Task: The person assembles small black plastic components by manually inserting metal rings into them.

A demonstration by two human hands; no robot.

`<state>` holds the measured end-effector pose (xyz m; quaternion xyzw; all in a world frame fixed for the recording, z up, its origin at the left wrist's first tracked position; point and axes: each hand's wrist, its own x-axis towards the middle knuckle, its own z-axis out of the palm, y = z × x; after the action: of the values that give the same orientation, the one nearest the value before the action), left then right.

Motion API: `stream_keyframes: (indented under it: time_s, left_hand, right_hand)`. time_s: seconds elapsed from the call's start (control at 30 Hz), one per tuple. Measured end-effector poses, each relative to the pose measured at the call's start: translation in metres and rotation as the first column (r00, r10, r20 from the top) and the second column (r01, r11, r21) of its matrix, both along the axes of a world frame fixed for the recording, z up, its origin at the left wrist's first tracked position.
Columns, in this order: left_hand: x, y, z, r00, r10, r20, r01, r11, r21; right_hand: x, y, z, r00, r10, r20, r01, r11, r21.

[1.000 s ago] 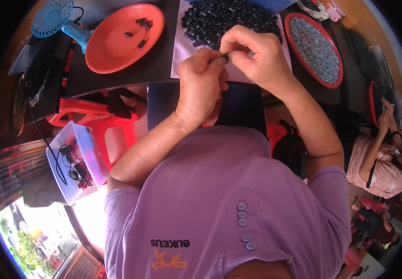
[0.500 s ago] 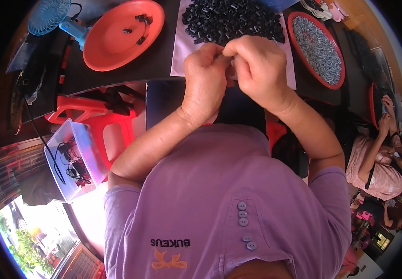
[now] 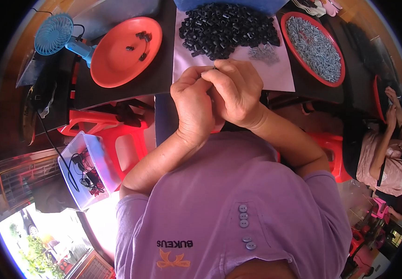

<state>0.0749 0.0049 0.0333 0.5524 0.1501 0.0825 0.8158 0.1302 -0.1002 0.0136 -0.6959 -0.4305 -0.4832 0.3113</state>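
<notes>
Two near-closed pinches, left hand (image 3: pixel 193 106) and right hand (image 3: pixel 239 92), share a half-hidden part (image 3: pixel 215 68), upper centre; slackening could drop it.

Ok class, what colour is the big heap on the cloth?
The heap is black, clearest in the head view.

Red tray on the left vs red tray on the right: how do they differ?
Contents: the left tray holds black parts; the right tray holds grey metal pieces.
Fill: the left tray has only a few parts, with most of its bottom showing; the right tray is heaped across nearly all of its bottom.
Shared: both are reddish, rimmed and on a dark tabletop.
</notes>
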Motion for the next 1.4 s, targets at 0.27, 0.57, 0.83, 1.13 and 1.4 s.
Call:
stream_keyframes:
  time_s: [0.27, 0.57, 0.83, 1.13, 1.4]
  left_hand:
    - [-0.001, -0.002, 0.015, 0.993, -0.018, -0.119, 0.001, 0.990, -0.140]
    - [-0.003, -0.008, 0.014, 0.998, -0.042, -0.045, 0.037, 0.992, -0.120]
    - [0.006, 0.013, 0.013, 0.999, 0.042, 0.025, -0.042, 0.999, 0.003]
    - [0.043, 0.123, 0.024, 0.974, 0.156, 0.162, -0.224, 0.738, 0.637]
    - [0.053, 0.032, 0.016, 0.877, -0.218, 0.427, -0.308, 0.426, 0.851]
  right_hand:
    - [0.003, -0.006, -0.001, 0.998, 0.013, -0.064, -0.014, 1.000, -0.011]
    - [0.008, -0.011, 0.007, 0.996, 0.084, -0.028, -0.085, 0.995, -0.046]
    - [0.010, -0.003, 0.009, 0.944, 0.198, -0.264, -0.188, 0.980, 0.061]
    - [0.038, -0.081, 0.006, 0.804, 0.233, -0.547, 0.008, 0.916, 0.401]
    - [0.039, -0.109, 0.000, 0.706, 0.326, -0.629, 0.084, 0.843, 0.531]
